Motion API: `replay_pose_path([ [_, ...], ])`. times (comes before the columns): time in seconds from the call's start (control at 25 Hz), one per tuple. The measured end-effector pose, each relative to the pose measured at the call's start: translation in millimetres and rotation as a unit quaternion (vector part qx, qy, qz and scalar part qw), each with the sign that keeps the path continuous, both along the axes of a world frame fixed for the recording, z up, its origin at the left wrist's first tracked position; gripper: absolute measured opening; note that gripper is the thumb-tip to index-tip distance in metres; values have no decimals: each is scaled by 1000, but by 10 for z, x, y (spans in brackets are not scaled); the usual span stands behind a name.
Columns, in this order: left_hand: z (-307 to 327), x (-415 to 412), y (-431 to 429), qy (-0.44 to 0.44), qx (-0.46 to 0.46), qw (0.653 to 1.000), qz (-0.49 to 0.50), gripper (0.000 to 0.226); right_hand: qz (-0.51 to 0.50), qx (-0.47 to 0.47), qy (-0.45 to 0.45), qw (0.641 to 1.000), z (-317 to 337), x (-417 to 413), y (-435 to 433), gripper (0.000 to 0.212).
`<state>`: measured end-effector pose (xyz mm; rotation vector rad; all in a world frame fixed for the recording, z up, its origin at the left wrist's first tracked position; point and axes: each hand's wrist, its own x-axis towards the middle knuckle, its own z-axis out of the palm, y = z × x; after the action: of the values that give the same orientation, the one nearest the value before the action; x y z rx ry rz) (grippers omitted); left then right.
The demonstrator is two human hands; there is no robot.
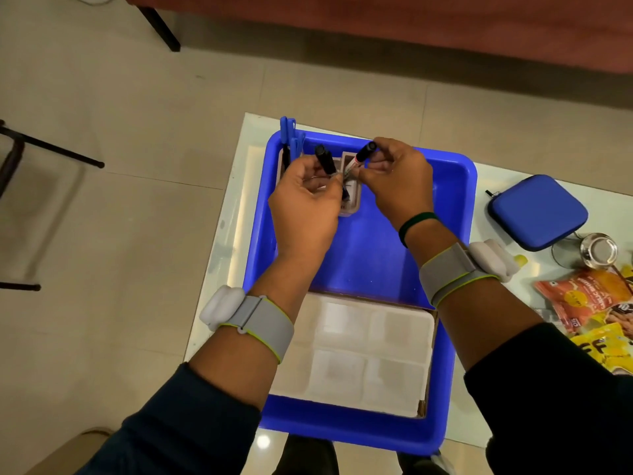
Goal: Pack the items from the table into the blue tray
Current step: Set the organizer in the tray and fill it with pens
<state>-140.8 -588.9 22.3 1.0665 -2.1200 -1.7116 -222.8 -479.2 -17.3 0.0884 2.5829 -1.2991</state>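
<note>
The blue tray (394, 255) lies on a white table. In its far left corner stands a beige pen holder (352, 200) with blue pens (287, 135) sticking up. My left hand (305, 207) grips a black marker (325, 161) over the holder. My right hand (397, 176) pinches a white marker with a black cap (361, 157), tilted, its lower end meeting my left fingers. A white compartment box (359, 354) fills the tray's near part.
To the right of the tray on the table (233, 207) lie a blue zip case (537, 210), a steel cup (596, 250) and orange and yellow snack packets (589, 303). Tiled floor and black chair legs are at the left.
</note>
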Motion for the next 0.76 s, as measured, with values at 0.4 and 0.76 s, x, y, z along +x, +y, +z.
replay_pose_path([
  [0.4,-233,128,149,-35,-211,961,-177,25,-81,-17,16,996,47,250,452,38],
  [0.76,-326,302,139,-61,-262,940,-208,40,-50,-30,32,998,4,503,524,31],
])
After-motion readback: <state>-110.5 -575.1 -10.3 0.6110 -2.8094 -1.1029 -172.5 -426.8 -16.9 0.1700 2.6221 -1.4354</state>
